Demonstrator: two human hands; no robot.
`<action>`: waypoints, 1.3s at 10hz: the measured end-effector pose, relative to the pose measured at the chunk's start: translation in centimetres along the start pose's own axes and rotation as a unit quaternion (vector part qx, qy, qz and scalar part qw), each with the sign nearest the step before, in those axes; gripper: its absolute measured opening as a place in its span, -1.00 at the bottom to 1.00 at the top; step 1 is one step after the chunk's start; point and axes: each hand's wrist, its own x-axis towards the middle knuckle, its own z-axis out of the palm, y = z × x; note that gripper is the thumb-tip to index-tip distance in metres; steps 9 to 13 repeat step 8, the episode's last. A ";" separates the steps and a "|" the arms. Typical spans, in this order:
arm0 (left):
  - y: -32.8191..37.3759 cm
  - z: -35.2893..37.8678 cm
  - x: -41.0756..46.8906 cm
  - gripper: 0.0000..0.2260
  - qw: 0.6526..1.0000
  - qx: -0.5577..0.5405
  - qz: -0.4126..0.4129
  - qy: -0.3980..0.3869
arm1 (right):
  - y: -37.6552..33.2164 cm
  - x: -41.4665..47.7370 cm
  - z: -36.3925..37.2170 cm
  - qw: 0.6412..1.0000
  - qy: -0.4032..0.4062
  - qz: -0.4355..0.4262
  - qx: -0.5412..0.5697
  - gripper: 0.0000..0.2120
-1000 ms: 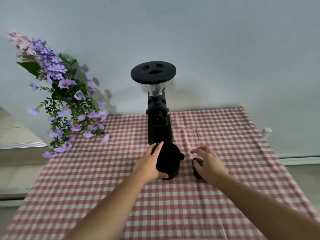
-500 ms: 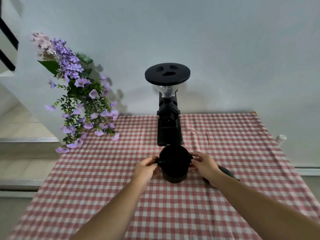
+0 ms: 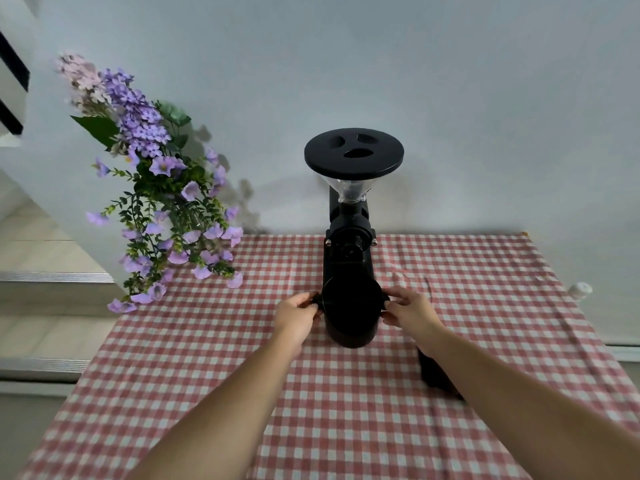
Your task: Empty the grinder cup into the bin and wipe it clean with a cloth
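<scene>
The black grinder cup (image 3: 350, 311) stands upright on the checked tablecloth, right in front of the black coffee grinder (image 3: 349, 244). My left hand (image 3: 298, 315) pinches the small lug on the cup's left side. My right hand (image 3: 410, 311) pinches the lug on its right side. A dark object (image 3: 433, 372) lies on the cloth under my right forearm, mostly hidden. No bin is in view.
The red-and-white checked table (image 3: 346, 410) reaches to a white wall behind. A bunch of purple flowers (image 3: 156, 202) leans over the table's back left corner. A small white object (image 3: 580, 291) sits past the right edge. Steps lie to the left.
My right hand left the dark object and came to the cup's right side. My left hand shifted from wrapping the cup to pinching its left lug. The cup sits nearer the grinder.
</scene>
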 end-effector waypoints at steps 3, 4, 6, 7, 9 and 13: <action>-0.6 0.3 1.1 -0.66 0.998 0.056 0.019 -0.012 | 1.1 0.8 0.0 1.000 0.011 0.005 0.009 -0.74; -1.1 0.2 1.0 -0.67 0.993 0.105 0.047 -0.034 | 1.5 0.3 0.0 1.000 0.006 -0.007 -0.005 -0.74; -0.7 -0.2 1.3 -0.65 0.980 0.174 0.082 -0.048 | 0.8 0.3 -0.5 0.998 -0.007 -0.004 -0.056 -0.73; -0.9 -0.6 0.6 -0.66 0.973 0.201 0.096 -0.063 | 0.7 -0.4 -0.5 0.997 0.001 -0.010 -0.078 -0.68; -1.7 -0.6 -0.9 -0.50 0.955 0.269 0.125 -0.024 | 1.2 -2.2 -0.3 0.994 0.043 -0.010 -0.100 -0.66; -1.7 -0.6 -0.9 -0.50 0.955 0.269 0.125 -0.024 | 1.2 -2.2 -0.3 0.994 0.043 -0.010 -0.100 -0.66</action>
